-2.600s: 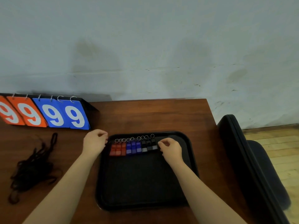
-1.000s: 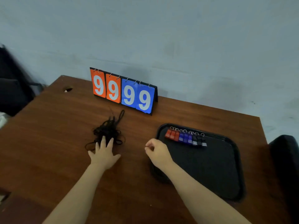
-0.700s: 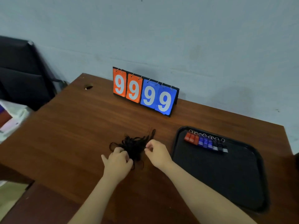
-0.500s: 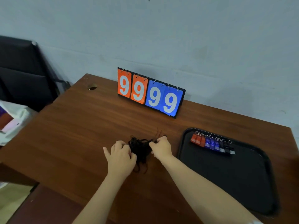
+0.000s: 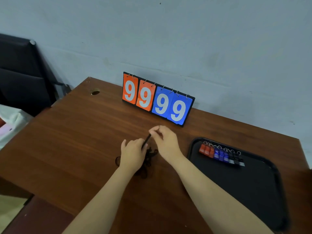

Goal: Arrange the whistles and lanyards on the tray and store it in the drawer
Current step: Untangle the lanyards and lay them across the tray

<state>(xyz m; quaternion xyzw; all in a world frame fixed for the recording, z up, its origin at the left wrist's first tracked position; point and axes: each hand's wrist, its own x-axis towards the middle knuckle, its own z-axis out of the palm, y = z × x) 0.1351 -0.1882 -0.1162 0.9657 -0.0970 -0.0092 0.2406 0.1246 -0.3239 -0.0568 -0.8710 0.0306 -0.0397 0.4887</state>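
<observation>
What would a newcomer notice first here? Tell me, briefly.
The flip scoreboard reading 9999 in orange and blue stands at the far edge of the table. In the middle, the left hand and right hand hold one black lanyard stretched between them over the tangle. To the right, red, blue and black whistles line the far side of the black tray.

Likely a sports office or a school gym staff room. Told by a tabletop flip scoreboard [image 5: 157, 98] showing 99 in orange and 99 in blue, standing at the back of a brown wooden desk [image 5: 76, 141] with a cable hole [image 5: 95, 92] near its far left corner. Also by a row of red, blue and black whistles [image 5: 221, 154] on a black tray [image 5: 253, 191] and a tangle of black lanyards [image 5: 148, 159] on the desk. Plain, scuffed blue-grey wall [image 5: 185, 39] behind; black chair [image 5: 22, 73] at the left
</observation>
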